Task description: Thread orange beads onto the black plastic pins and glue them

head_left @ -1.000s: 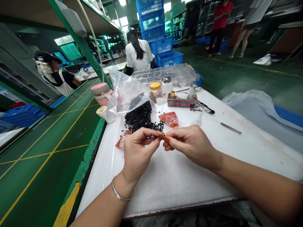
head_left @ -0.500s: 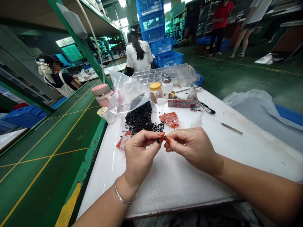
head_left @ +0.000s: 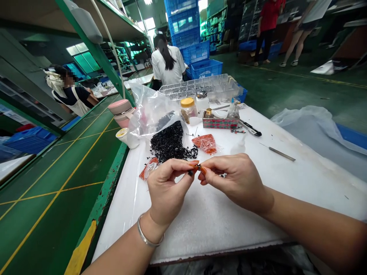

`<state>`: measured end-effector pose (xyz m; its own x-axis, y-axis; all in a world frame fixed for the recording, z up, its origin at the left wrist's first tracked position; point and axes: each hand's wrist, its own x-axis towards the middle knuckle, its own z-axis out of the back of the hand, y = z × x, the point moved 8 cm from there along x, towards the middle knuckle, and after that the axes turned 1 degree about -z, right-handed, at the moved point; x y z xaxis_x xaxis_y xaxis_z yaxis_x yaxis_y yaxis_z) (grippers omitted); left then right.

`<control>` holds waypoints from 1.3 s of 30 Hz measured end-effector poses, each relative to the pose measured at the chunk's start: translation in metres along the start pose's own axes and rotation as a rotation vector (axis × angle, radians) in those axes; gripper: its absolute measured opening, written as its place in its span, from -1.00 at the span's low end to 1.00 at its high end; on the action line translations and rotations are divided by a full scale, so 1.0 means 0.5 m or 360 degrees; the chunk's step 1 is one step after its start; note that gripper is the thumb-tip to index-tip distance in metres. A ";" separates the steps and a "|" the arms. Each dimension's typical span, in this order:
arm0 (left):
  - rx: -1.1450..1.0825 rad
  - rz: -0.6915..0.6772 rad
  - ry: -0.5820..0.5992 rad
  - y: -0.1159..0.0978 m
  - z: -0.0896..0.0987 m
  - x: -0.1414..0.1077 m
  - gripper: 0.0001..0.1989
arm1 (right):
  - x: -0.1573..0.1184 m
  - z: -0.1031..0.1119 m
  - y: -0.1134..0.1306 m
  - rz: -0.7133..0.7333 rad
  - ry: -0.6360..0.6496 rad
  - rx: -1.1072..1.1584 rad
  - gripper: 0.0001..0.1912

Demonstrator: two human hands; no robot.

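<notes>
In mid-frame, our left hand [head_left: 169,187] and right hand [head_left: 239,182] together pinch a small black part [head_left: 190,173]; we should press gently.

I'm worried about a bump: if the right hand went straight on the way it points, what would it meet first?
Most likely the fingers of the left hand: the right hand points at them, with a small dark piece at the fingertips. Any gap is hard to judge from this view.
</notes>
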<state>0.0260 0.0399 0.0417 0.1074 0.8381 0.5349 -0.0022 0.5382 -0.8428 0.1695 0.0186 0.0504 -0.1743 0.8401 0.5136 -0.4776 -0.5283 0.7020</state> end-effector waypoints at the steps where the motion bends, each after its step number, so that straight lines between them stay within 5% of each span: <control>1: -0.0049 0.0023 -0.0005 0.003 0.001 0.001 -0.85 | 0.001 0.001 0.001 0.0019 0.0004 0.0005 -0.81; 10: -0.0217 0.0125 0.0039 0.012 0.005 0.006 -0.87 | 0.015 -0.005 -0.007 0.0025 0.0134 0.0283 -0.89; 20: -0.0331 0.0169 0.0102 0.006 -0.005 0.005 -0.85 | 0.012 -0.034 -0.016 -0.0038 0.0448 0.0597 -0.67; 39: -0.0492 0.0098 0.0183 -0.003 -0.019 0.003 -0.78 | 0.001 -0.013 0.019 0.0320 0.0288 0.0313 -0.62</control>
<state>0.0356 0.0393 0.0432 0.2277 0.8432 0.4870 0.2878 0.4195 -0.8609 0.1594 0.0149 0.0542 -0.4068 0.7154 0.5681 -0.2460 -0.6847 0.6861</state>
